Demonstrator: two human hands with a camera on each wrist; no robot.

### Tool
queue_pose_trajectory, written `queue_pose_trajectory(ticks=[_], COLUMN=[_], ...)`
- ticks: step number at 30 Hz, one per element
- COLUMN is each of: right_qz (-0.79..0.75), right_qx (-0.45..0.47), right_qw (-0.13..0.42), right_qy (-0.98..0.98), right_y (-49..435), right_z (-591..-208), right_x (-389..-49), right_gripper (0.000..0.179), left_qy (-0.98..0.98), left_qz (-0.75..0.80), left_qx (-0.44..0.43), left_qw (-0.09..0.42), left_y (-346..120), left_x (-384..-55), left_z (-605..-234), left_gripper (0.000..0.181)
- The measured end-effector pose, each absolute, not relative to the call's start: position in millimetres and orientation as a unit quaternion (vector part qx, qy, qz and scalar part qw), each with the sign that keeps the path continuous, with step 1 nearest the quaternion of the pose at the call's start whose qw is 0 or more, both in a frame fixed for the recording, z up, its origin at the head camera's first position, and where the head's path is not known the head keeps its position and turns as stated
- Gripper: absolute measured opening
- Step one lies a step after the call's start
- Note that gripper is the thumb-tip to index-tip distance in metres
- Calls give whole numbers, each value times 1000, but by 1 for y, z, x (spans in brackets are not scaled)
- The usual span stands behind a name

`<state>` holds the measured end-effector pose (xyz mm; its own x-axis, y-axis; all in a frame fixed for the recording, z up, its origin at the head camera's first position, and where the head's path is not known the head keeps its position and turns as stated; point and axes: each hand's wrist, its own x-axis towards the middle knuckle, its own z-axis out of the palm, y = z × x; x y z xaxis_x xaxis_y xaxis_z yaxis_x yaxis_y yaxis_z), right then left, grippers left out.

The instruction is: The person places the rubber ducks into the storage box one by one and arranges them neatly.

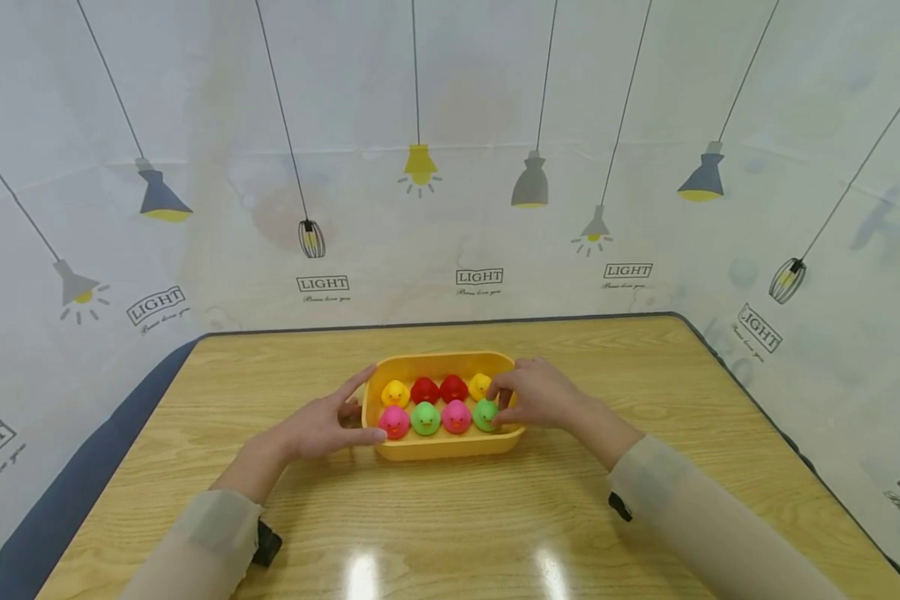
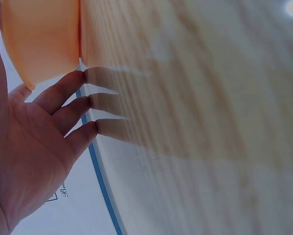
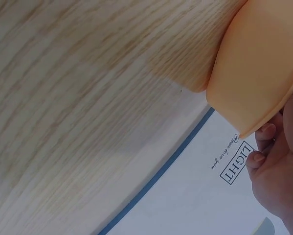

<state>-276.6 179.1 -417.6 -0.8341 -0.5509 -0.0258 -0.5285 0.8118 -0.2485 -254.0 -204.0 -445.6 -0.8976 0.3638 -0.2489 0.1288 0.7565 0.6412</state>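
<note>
An orange-yellow plastic tub point(image 1: 442, 451) stands on the table with small rubber ducks in two rows. Along its back row are a yellow duck point(image 1: 395, 394), two red ducks point(image 1: 424, 391) and another yellow one. Pink ducks point(image 1: 394, 422) and green ducks alternate in front. My left hand point(image 1: 321, 427) is spread at the tub's left end, thumb along the front corner; in the left wrist view three fingertips point(image 2: 78, 76) rest on the tabletop beside the tub. Reaching over the right rim, my right hand point(image 1: 543, 396) pinches the right-hand green duck point(image 1: 483, 414) inside the tub.
The wooden tabletop point(image 1: 270, 367) reaches to a dark edge at the back. Behind and at both sides hangs a pale cloth point(image 1: 375, 242) printed with lamps and the word LIGHT. Dark wrist devices point(image 1: 267, 543) show under both sleeves.
</note>
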Motion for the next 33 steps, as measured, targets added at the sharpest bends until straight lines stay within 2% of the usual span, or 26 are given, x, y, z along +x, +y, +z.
queue_pose_trajectory(ticks=[21, 33], right_qz=[-134, -220], right_qx=[-273, -271], right_qw=[54, 31], right_qy=[951, 937], right_y=[183, 206], right_z=[-421, -413], right_x=[-280, -273], right_gripper=[23, 31], left_qy=[919, 921], left_qz=[321, 316], left_qx=[130, 137], left_qw=[187, 182], left_y=[-204, -206], left_x=[-257, -257], left_z=[-447, -450], left_gripper=[114, 115])
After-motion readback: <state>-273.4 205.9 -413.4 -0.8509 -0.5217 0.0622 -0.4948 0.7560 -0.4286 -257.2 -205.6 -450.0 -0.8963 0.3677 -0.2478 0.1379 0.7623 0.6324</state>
